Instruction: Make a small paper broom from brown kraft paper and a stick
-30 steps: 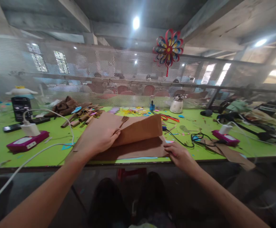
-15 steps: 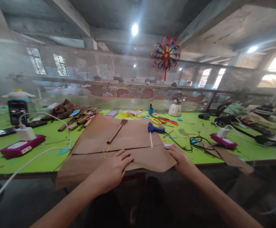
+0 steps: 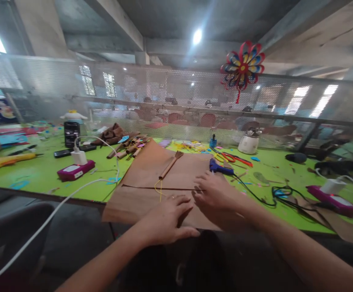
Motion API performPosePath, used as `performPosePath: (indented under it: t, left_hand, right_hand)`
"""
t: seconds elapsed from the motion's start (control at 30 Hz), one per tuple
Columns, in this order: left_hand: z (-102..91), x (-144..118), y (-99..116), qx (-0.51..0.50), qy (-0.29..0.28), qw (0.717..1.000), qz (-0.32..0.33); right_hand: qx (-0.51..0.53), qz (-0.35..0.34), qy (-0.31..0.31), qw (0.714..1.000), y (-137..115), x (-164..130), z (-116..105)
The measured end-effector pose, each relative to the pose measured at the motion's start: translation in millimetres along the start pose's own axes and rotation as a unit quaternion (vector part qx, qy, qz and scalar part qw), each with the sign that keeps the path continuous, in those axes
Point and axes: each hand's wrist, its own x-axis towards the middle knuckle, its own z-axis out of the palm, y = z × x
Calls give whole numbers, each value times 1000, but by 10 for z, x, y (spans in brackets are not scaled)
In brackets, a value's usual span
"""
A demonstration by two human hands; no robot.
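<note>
A large sheet of brown kraft paper (image 3: pixel 140 207) lies over the front of the table, with a long dark cut or fold line across it. My left hand (image 3: pixel 168 217) rests on its near part, fingers stretched out and holding nothing visible. Farther right, my right hand (image 3: pixel 213 194) is over the paper with its fingers apart, just in front of a blue glue gun (image 3: pixel 220 167). That hand covers whatever lies under its palm. On the sheet sits a rolled brown paper tube (image 3: pixel 169 167) with a frayed far end and a yellow string (image 3: pixel 160 190) at its near end.
Brown paper rolls (image 3: pixel 130 147) are piled at the back left. Red-handled scissors (image 3: pixel 233 158) and a white jar-like object (image 3: pixel 248 142) stand behind the glue gun. White cables run from purple power strips (image 3: pixel 76 170) on either side. A yellow glue gun (image 3: pixel 9 161) lies far left.
My right hand has moved from the paper's right edge leftward onto the sheet, beside the glue gun. My left hand stays on the paper. The view has turned left.
</note>
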Motion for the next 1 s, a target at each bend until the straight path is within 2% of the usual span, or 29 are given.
performPosePath:
  t: [0.07, 0.13, 0.27, 0.37, 0.5, 0.6, 0.67, 0.77, 0.8, 0.87, 0.97, 1.0]
  left_hand:
    - [-44, -24, 25, -33, 14, 999, -6]
    - [-67, -67, -5, -52, 32, 998, -18]
    - [-111, -160, -218, -62, 80, 994, -49]
    - [-183, -181, -384, -62, 177, 977, -103]
    - [-279, -160, -442, -86, 308, 932, -173]
    - [-317, -164, -459, -143, 388, 873, -259]
    - [-346, -187, -518, -220, 400, 836, -303]
    - [-436, -244, -622, -358, 402, 784, -309]
    - [-479, -265, -629, -397, 408, 765, -301]
    - [-571, -299, -566, -437, 419, 739, -296]
    - [-650, -279, -314, -429, 394, 766, -272]
    - [-645, -241, -225, -408, 353, 804, -249]
  right_hand:
    - [-39, -22, -57, 997, -63, 275, 144]
    - [-54, -4, -92, 994, -51, 445, 301]
    - [-46, 37, -85, 995, 32, 505, 490]
    - [2, 40, -61, 997, 30, 431, 446]
    - [175, 86, -30, 980, -26, 337, 232]
    - [345, 84, -37, 934, -96, 244, 57]
    - [468, 85, -55, 878, -164, 156, -37]
    - [600, 113, -57, 790, -258, 14, -130]
    - [625, 114, -42, 771, -274, -27, -149]
    - [640, 105, 3, 761, -273, -86, -178]
    - [596, 106, 82, 792, -210, -122, -217]
    - [571, 108, 99, 808, -187, -122, -234]
